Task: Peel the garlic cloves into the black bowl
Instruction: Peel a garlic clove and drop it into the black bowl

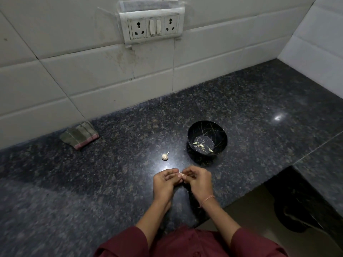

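I pinched one garlic clove [181, 173] between left hand [164, 184] and right hand [199, 182] fingertips | light, papery, slippery | gripped ends | black bowl [220, 130] near.

wear: dark maroon cloth shirt [187, 245] at 6 o'clock | sleeves: loose maroon left sleeve [122, 243] and right sleeve [258, 243], ending near the elbows | forearms: uncovered up to left hand [163, 184] and right hand [200, 182] | right wrist: thin pinkish-orange thread band [207, 199]
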